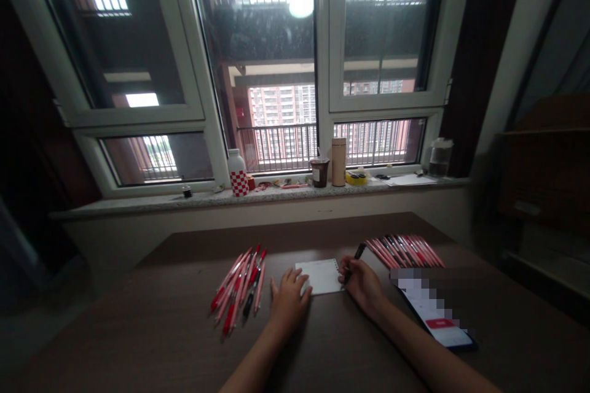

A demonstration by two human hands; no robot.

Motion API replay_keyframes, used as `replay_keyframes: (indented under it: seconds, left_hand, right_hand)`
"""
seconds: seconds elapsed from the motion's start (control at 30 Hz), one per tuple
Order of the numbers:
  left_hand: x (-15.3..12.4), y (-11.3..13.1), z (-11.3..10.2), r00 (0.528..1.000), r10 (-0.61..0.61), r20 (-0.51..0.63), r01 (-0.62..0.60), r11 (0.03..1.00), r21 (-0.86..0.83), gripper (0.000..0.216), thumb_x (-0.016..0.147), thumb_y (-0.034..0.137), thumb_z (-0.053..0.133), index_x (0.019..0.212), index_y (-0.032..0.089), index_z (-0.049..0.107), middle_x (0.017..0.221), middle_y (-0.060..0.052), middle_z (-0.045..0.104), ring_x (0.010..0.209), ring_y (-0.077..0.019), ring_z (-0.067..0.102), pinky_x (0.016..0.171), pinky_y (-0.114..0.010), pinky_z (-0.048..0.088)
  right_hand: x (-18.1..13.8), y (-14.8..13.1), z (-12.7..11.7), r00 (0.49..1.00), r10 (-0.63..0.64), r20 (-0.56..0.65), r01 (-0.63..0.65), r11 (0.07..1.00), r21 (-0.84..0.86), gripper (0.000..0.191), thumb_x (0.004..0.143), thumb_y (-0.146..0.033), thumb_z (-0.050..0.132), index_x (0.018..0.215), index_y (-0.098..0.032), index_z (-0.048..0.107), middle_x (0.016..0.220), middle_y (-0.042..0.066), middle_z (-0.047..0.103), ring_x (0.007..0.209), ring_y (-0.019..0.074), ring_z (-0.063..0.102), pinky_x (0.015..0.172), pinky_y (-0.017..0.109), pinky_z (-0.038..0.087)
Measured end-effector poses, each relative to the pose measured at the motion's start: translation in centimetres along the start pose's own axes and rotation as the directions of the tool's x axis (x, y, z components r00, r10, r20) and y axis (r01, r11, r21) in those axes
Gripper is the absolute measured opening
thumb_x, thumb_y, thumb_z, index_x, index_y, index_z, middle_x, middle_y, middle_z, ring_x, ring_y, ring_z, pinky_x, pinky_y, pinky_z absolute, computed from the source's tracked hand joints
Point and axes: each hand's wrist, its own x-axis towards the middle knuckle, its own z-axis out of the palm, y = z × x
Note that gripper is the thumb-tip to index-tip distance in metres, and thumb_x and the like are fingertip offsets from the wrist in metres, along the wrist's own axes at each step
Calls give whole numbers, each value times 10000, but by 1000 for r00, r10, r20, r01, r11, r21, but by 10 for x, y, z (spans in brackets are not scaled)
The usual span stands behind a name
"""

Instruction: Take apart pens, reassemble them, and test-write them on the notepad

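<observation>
A small white sheet of paper (322,275) with punched holes along one edge lies on the brown table. My left hand (290,295) rests flat with its fingers over the paper's left side. At the right edge of the sheet, my right hand (362,285) is closed around a dark pen (359,251), whose upper end points up and away; its tip is hidden by the fingers. A loose pile of pink, red and black pens (239,285) lies left of my left hand. Beyond my right hand, more pens (405,250) lie side by side in a row.
A phone (454,339) with a lit, partly blurred screen lies right of my right forearm. On the windowsill (286,196) stand a checkered bottle (239,175), a brown cup (319,173), a beige flask (338,163), yellow tape (356,178) and a clear jar (440,158). Cardboard boxes (544,178) stand at right.
</observation>
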Motion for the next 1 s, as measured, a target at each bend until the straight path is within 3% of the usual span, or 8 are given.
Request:
replay_keyframes:
  seconds: [0.1, 0.2, 0.33, 0.63, 1.0]
  left_hand:
    - [-1, 1, -1, 999, 40, -15, -40, 999, -9, 271, 874, 308, 469, 1106, 313, 608, 1317, -27, 558, 1302, -260, 396, 1079, -682, 114]
    - [-2, 1, -1, 998, 63, -11, -63, 998, -17, 248, 867, 309, 481, 1072, 310, 620, 1273, -22, 585, 1290, -258, 403, 1078, -685, 96]
    - [-2, 1, -1, 999, 53, -2, -53, 998, -18, 247, 863, 311, 488, 1069, 303, 625, 1251, -32, 597, 1276, -259, 411, 1079, -683, 87]
    - [-2, -1, 4, 998, 59, -22, -59, 998, -9, 247, 864, 319, 494, 1078, 316, 618, 1242, -21, 603, 1267, -266, 420, 1070, -693, 84]
    - [-2, -1, 3, 998, 62, -14, -62, 998, 18, 264, 869, 332, 480, 1098, 319, 609, 1253, -26, 593, 1270, -268, 413, 1071, -692, 89]
  right_hand:
    - [-4, -9, 3, 996, 54, 77, -58, 997, 59, 217, 736, -402, 602, 700, -190, 567, 652, 5, 540, 568, 140, 481, 526, 265, 400]
    - [-8, -14, 6, 986, 103, 129, -106, 994, 17, 438, 810, -604, 447, 644, -204, 510, 681, 26, 522, 605, 162, 485, 563, 295, 424]
    - [-11, -16, 7, 976, 134, 169, -130, 991, -35, 622, 768, -794, 271, 584, -221, 425, 697, 44, 513, 628, 179, 479, 591, 321, 429]
    - [-12, -19, 8, 955, 208, 212, -229, 970, 81, 609, 764, -784, 297, 527, -224, 336, 643, 17, 449, 581, 152, 411, 577, 303, 373]
    - [-13, -21, 10, 962, 186, 199, -202, 977, 64, 637, 742, -827, 245, 511, -233, 262, 612, 1, 401, 558, 144, 375, 565, 301, 361]
